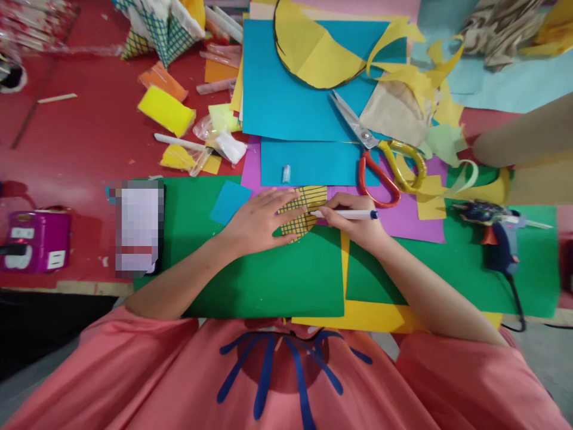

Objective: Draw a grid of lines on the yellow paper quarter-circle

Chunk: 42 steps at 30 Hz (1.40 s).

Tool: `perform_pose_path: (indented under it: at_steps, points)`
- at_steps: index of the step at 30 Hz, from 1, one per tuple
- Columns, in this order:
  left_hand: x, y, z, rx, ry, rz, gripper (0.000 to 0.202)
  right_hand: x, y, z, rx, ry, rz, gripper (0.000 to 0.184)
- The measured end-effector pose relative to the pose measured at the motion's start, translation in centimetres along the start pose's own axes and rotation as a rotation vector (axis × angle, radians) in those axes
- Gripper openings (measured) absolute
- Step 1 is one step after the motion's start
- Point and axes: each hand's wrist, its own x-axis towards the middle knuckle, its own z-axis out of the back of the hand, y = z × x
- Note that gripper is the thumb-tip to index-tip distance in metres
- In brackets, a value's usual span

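Observation:
My left hand [264, 221] lies flat with spread fingers on a small yellow paper piece [313, 196] covered in dark crossing lines. Pinched in my right hand [356, 221] is a white marker pen [353, 214] with a blue end. Its tip meets the yellow piece near its middle, beside my left fingertips. Part of the piece is hidden under my left hand. Beneath it are a green sheet [268, 280] and a purple sheet [416, 224]. A small clear pen cap [286, 174] rests on the blue sheet [313, 161] just beyond.
Scissors [367, 137] with red and yellow handles lie beyond my right hand. A glue gun [504, 239] is at the right, a phone [139, 227] at the left. A yellow cut circle [317, 54], paper scraps [416, 77] and a yellow block [166, 110] lie farther back.

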Motion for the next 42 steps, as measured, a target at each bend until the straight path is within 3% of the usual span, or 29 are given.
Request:
perform_pose_path:
  at_steps: [26,34,42]
  points:
    - [0.0,0.1,-0.1,-0.052,0.001,0.010,0.048,0.1,0.6,0.4,0.001,0.157,-0.025,0.029]
    - [0.0,-0.1,0.0,-0.016,0.020,-0.005,0.049,0.1,0.1,0.5,0.280,-0.082,-0.176,0.020]
    - [-0.2,-1.2,-0.3,-0.011,0.028,-0.101,0.050,0.1,-0.3,0.3,0.186,-0.196,-0.114,0.018]
